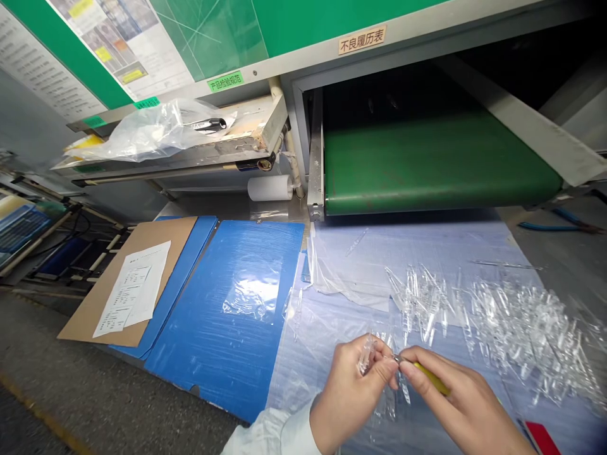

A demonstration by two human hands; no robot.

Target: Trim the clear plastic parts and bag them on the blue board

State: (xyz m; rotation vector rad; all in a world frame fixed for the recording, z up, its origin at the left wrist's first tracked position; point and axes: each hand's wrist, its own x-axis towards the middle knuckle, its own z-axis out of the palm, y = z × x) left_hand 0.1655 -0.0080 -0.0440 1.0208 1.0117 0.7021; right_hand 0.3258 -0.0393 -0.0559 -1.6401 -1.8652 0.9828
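My left hand (348, 388) is closed on several clear plastic pieces (366, 355), pinching between thumb and fingers. Facing it, my right hand (458, 401) grips a yellow-handled tool (432, 379). The tool's tip meets the clear parts at my left fingertips, and its exact kind is hidden by my fingers. A slender clear part (404, 387) hangs just below that point of contact. Beyond my hands, a large heap of thin clear plastic parts (526, 335) lies on the film-covered table, with a smaller cluster (420, 297) to its left.
A green conveyor belt (441, 164) ends above the table's far side. To the left lie a blue board (203, 360) and brown cardboard (80, 319) with paper sheets. A shelf (237, 142) carries a plastic bag and marker. Blue-handled pliers (552, 226) rest far right.
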